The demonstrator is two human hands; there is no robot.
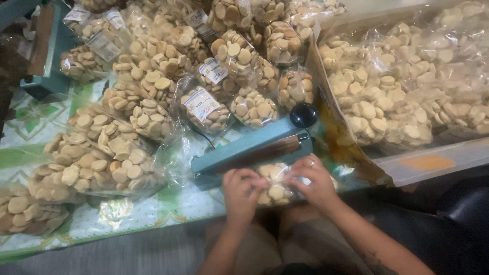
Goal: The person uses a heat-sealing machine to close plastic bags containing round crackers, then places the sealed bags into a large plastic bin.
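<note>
My left hand and my right hand both grip a small clear bag of round pale cookies at the near table edge. The bag's top lies at the jaw of a teal heat sealer with a black round knob and a brown sealing strip. A ring shows on my right hand. The sealer's arm is down over the bag's upper edge.
Many sealed cookie bags, some with labels, pile across the patterned green tablecloth. A large box lined with plastic and full of loose cookies stands at right. Another teal device sits far left.
</note>
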